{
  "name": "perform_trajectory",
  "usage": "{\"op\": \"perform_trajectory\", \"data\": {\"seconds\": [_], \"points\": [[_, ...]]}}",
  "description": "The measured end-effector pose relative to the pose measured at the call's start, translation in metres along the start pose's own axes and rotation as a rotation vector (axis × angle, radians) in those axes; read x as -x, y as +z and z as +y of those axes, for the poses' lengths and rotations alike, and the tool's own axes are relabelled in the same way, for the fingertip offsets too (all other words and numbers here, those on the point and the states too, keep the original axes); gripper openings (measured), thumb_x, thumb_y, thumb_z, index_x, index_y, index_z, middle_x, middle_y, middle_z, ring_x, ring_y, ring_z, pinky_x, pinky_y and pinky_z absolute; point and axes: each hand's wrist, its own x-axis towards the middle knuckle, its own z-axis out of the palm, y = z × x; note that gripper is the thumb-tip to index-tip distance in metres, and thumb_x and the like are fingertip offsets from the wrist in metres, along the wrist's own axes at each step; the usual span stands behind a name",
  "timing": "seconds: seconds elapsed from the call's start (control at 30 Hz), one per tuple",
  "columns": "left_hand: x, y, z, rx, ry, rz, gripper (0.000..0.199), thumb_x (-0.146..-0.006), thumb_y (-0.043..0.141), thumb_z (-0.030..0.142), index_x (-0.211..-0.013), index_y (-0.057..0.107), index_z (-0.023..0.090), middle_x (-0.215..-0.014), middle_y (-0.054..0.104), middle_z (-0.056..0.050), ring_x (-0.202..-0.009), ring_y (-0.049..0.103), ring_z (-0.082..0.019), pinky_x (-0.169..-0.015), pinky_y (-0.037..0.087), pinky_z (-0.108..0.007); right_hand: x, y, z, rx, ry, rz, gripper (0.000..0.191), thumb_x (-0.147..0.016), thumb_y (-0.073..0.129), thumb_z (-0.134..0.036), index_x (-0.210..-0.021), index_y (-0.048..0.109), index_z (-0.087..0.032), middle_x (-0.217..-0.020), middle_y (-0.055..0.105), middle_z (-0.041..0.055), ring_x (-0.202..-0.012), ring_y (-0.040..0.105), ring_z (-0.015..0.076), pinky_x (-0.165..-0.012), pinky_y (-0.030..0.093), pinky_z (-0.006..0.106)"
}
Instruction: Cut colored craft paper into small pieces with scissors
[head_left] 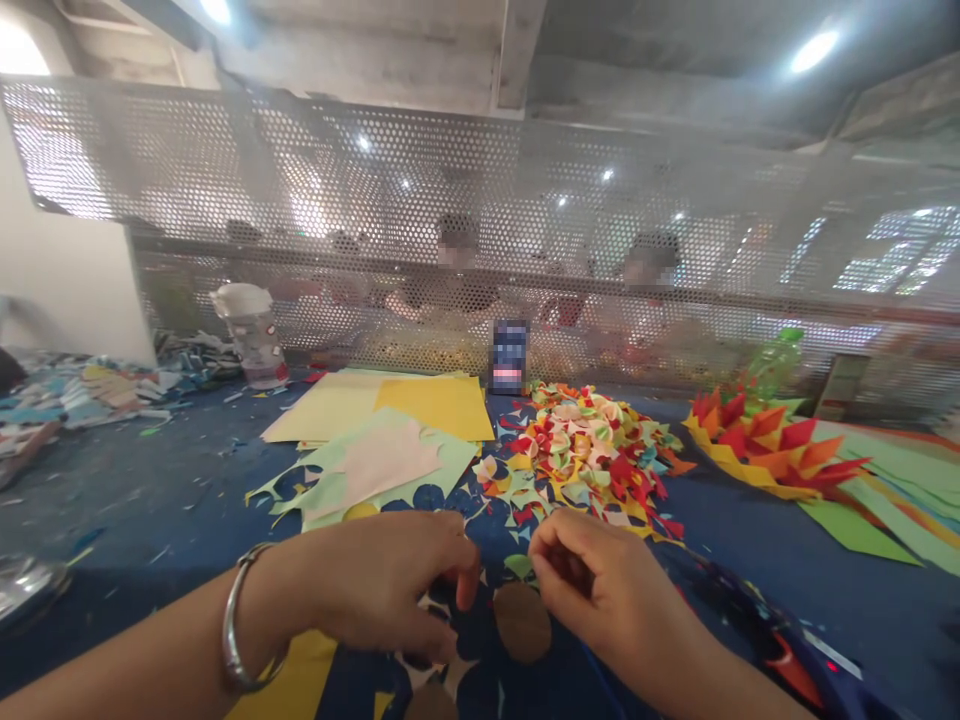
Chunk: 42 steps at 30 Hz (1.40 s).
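Observation:
My left hand (397, 580), with a silver bangle at the wrist, hovers over paper scraps at the bottom centre, thumb and fingers apart and nothing visible between them. To its right my right hand (600, 580) has its fingers curled together; what they hold, if anything, is hidden. A brown round disc (523, 622) lies between the hands, beside my right fingertips. Just above the disc sits a small green paper piece (517, 566). Part of another brown disc (431, 702) shows at the bottom edge. Yellow paper (296, 680) lies under my left forearm.
Cut pale sheets (390, 460) and a yellow sheet (442, 405) lie ahead. Behind my right hand is a heap of colourful paper bits (592, 440). A phone (509, 358), a cup (253, 340), a folded red-orange paper piece (772, 445) and a green-capped bottle (776, 365) stand farther back.

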Motion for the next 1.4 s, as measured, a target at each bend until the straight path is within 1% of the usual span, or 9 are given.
{"op": "perform_trajectory", "data": {"seconds": [0.2,0.3,0.4,0.53,0.63,0.87,1.07,1.17,1.4], "points": [[-0.007,0.002,-0.01,0.056,0.068,-0.062,0.012,-0.064,0.066,0.014,-0.073,0.068,0.022,-0.086,0.065,-0.001,-0.079,0.058,-0.017,-0.066,0.043,-0.026,0.002,0.001,0.001,-0.001,-0.021,0.021,0.013,-0.082,0.048,-0.018,-0.069,0.051,-0.021,-0.061,0.048,-0.0026,-0.053,0.044,0.0114,-0.048,0.034,0.025],[-0.011,-0.001,-0.008,0.158,0.022,-0.037,0.014,-0.069,0.059,0.015,-0.079,0.068,0.021,-0.084,0.068,-0.001,-0.075,0.06,-0.016,-0.062,0.044,-0.025,0.001,0.0,0.001,-0.005,-0.022,0.033,0.012,-0.081,0.048,-0.018,-0.07,0.051,-0.021,-0.061,0.048,-0.0027,-0.052,0.044,0.0111,-0.047,0.034,0.025],[-0.016,-0.001,-0.007,0.296,-0.027,0.05,0.018,-0.073,0.055,0.017,-0.088,0.065,0.021,-0.082,0.07,-0.001,-0.072,0.061,-0.015,-0.06,0.044,-0.025,0.001,-0.001,0.0,-0.009,-0.027,0.062,0.012,-0.082,0.048,-0.019,-0.071,0.053,-0.02,-0.061,0.049,-0.0024,-0.052,0.044,0.011,-0.047,0.035,0.024],[-0.029,0.015,-0.011,0.474,-0.021,0.233,0.015,-0.07,0.056,0.013,-0.081,0.064,0.017,-0.079,0.068,-0.002,-0.07,0.06,-0.014,-0.062,0.045,-0.025,0.003,-0.002,-0.001,-0.003,-0.043,0.11,0.013,-0.083,0.049,-0.02,-0.07,0.053,-0.02,-0.061,0.05,-0.0023,-0.051,0.044,0.0104,-0.047,0.035,0.024],[-0.038,0.03,-0.015,0.596,0.007,0.359,0.011,-0.071,0.061,0.017,-0.082,0.065,0.017,-0.079,0.067,-0.002,-0.069,0.058,-0.013,-0.064,0.045,-0.026,0.002,-0.002,0.0,0.011,-0.057,0.129,0.013,-0.084,0.049,-0.021,-0.071,0.053,-0.021,-0.062,0.052,-0.0021,-0.051,0.045,0.0102,-0.047,0.036,0.024],[-0.037,0.032,-0.004,1.013,0.035,0.339,0.024,-0.08,0.064,0.038,-0.085,0.069,0.015,-0.084,0.07,-0.006,-0.073,0.06,-0.014,-0.07,0.046,-0.029,0.003,-0.001,0.004,0.069,-0.077,0.139,0.01,-0.083,0.049,-0.02,-0.074,0.054,-0.021,-0.061,0.052,-0.0024,-0.05,0.046,0.0101,-0.046,0.035,0.023],[-0.039,0.036,-0.007,0.908,-0.074,0.442,0.031,-0.081,0.061,0.045,-0.073,0.069,0.016,-0.07,0.069,-0.006,-0.063,0.059,-0.014,-0.063,0.045,-0.029,0.003,-0.003,0.002,0.087,-0.1,0.193,0.011,-0.082,0.049,-0.019,-0.073,0.055,-0.02,-0.062,0.053,-0.002,-0.05,0.048,0.0097,-0.047,0.038,0.022],[-0.042,0.04,-0.009,0.847,-0.07,0.45,0.021,-0.076,0.067,0.037,-0.077,0.069,0.016,-0.073,0.069,-0.005,-0.066,0.059,-0.014,-0.062,0.044,-0.028,0.003,-0.004,0.001,0.101,-0.103,0.213,0.012,-0.083,0.049,-0.019,-0.073,0.055,-0.02,-0.062,0.054,-0.0016,-0.051,0.049,0.0101,-0.047,0.038,0.023],[-0.043,0.045,-0.004,1.013,-0.011,0.403,0.014,-0.072,0.067,0.021,-0.085,0.066,0.017,-0.077,0.068,-0.003,-0.072,0.062,-0.015,-0.067,0.045,-0.029,0.003,-0.002,0.005,0.18,-0.137,0.21,0.013,-0.084,0.048,-0.02,-0.074,0.056,-0.02,-0.066,0.057,-0.0001,-0.054,0.052,0.0118,-0.049,0.039,0.025]]}}
